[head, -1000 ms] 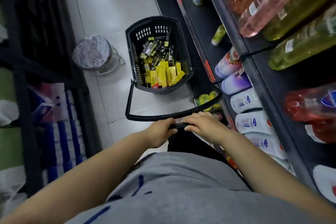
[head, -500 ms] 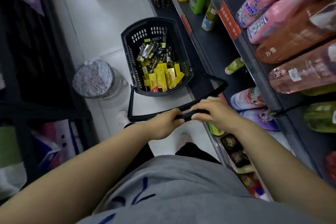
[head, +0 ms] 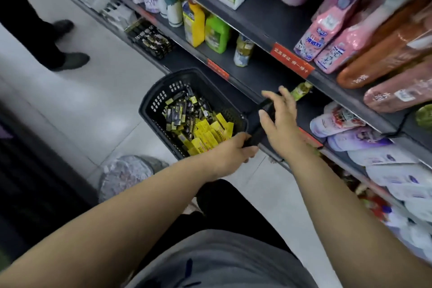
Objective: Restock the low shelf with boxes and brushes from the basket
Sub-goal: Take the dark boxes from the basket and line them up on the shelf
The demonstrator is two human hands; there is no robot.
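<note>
A: From the head camera, where is the left hand [head: 230, 153]?

B: Its grip is curled around the black handle [head: 257, 127] of the basket [head: 161, 97], at the handle's lower end. The basket itself stands on the pale floor [head: 93, 105], just beyond that grip and a little to its left.

A: And the right hand [head: 279, 121]?

B: Its grip is spread, fingers straight and apart, holding nothing. It hovers over the upper stretch of the same handle; the blur makes it impossible to tell whether the palm touches it.

A: What lies in the basket?

B: Yellow boxes [head: 205, 133] are heaped on the side nearest the left grip. Dark packets [head: 181, 112] with yellow ends fill the far side; whether those are the brushes cannot be told.

A: And the low shelf [head: 243, 82]?

B: It runs dark and mostly bare just past the right grip, beside the basket. A small green bottle [head: 301, 90] lies on it right beyond the spread fingertips. Further along the shelf, black packs [head: 149, 38] are stacked, well away from both grips. White pouches [head: 364, 145] sit to the right of the right forearm.

A: Anyone else?

B: A person's dark shoes [head: 70, 61] stand on the floor far to the left of the grips.
</note>
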